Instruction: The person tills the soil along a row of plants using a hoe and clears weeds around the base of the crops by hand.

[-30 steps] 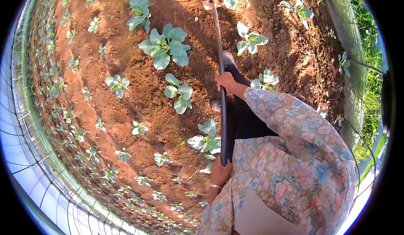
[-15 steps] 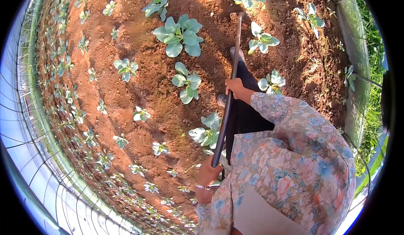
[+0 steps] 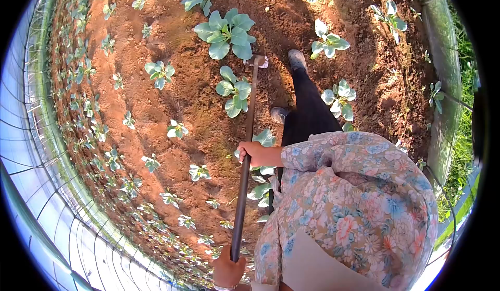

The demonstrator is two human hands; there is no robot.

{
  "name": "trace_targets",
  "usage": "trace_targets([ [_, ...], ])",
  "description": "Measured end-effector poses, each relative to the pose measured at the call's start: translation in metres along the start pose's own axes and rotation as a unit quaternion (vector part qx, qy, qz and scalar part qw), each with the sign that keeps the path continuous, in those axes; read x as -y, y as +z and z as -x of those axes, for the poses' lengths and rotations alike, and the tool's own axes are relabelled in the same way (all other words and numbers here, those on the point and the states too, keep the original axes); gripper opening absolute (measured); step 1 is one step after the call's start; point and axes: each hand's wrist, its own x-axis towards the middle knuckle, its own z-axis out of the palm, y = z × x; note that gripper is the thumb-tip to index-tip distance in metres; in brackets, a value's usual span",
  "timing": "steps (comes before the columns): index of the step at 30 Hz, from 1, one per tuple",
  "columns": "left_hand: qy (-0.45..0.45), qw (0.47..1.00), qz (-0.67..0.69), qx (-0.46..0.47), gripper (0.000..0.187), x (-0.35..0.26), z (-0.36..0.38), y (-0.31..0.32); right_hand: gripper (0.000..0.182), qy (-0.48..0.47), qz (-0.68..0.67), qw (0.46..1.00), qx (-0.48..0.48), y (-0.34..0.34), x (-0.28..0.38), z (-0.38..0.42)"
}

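Hoe [image 3: 246, 155], both hands clamped on its handle, right hand [image 3: 252, 154] ahead of left hand [image 3: 227, 270]; blade beside seedling [image 3: 234, 90], risk: careless pull uproots it.

Hoe [image 3: 245, 161] now nearer the feet

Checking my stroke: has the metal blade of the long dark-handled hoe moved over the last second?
Yes. The hoe's metal blade has come back toward the person: earlier it lay far up the bed, now it sits beside the big leafy green seedling, near the shoe.
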Motion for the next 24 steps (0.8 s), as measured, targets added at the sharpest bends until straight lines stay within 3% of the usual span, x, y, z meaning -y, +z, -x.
trace_targets([
  [1, -0.003, 1.0, -0.009, 0.026, 0.038, 0.007, 0.0, 0.001, 0.01, 0.001, -0.007, 1.0, 0.009, 0.001, 0.0, -0.001],
  [4, 0.093, 0.995, 0.015, -0.01, 0.037, -0.02, -0.01, -0.013, 0.016, -0.048, -0.005, 0.999, 0.007, 0.003, 0.021, 0.004],
  [7, 0.148, 0.989, -0.016, -0.023, 0.038, -0.007, -0.041, -0.019, 0.021, -0.088, -0.065, 0.994, 0.03, 0.001, 0.056, 0.02],
  [8, 0.168, 0.985, -0.035, 0.002, 0.05, -0.009, -0.056, -0.027, 0.021, -0.101, -0.088, 0.991, 0.028, 0.0, 0.07, 0.026],
  [11, 0.183, 0.982, -0.035, -0.005, 0.031, -0.062, -0.1, -0.042, 0.02, -0.149, -0.146, 0.978, -0.013, -0.008, 0.135, 0.046],
  [12, 0.171, 0.984, 0.023, 0.032, 0.031, -0.063, -0.129, -0.036, 0.02, -0.177, -0.169, 0.969, 0.001, -0.014, 0.162, 0.053],
  [14, 0.223, 0.97, 0.075, 0.068, 0.027, -0.119, -0.167, -0.031, 0.017, -0.231, -0.201, 0.951, -0.033, -0.03, 0.222, 0.07],
  [16, 0.219, 0.967, 0.074, 0.109, 0.025, -0.181, -0.201, -0.019, 0.013, -0.327, -0.206, 0.92, -0.067, -0.055, 0.291, 0.074],
  [17, 0.327, 0.943, -0.024, 0.054, 0.024, -0.219, -0.219, -0.01, 0.013, -0.381, -0.173, 0.904, -0.086, -0.067, 0.325, 0.083],
  [18, 0.295, 0.952, -0.038, 0.073, 0.026, -0.256, -0.227, -0.002, 0.014, -0.428, -0.166, 0.88, -0.119, -0.078, 0.357, 0.092],
  [20, 0.384, 0.917, -0.071, 0.085, 0.031, -0.322, -0.245, 0.014, 0.017, -0.466, -0.155, 0.857, -0.154, -0.099, 0.42, 0.118],
  [21, 0.366, 0.921, -0.072, 0.11, 0.031, -0.351, -0.256, 0.027, 0.019, -0.459, -0.166, 0.855, -0.177, -0.113, 0.454, 0.119],
  [22, 0.372, 0.919, -0.092, 0.093, 0.033, -0.379, -0.259, 0.036, 0.025, -0.464, -0.042, 0.843, -0.268, -0.12, 0.473, 0.139],
  [23, 0.401, 0.908, -0.09, 0.085, 0.034, -0.406, -0.256, 0.043, 0.029, -0.478, -0.011, 0.823, -0.306, -0.156, 0.514, 0.1],
  [24, 0.412, 0.904, -0.09, 0.068, 0.035, -0.417, -0.268, 0.057, 0.03, -0.457, 0.04, 0.819, -0.345, -0.157, 0.525, 0.109],
])
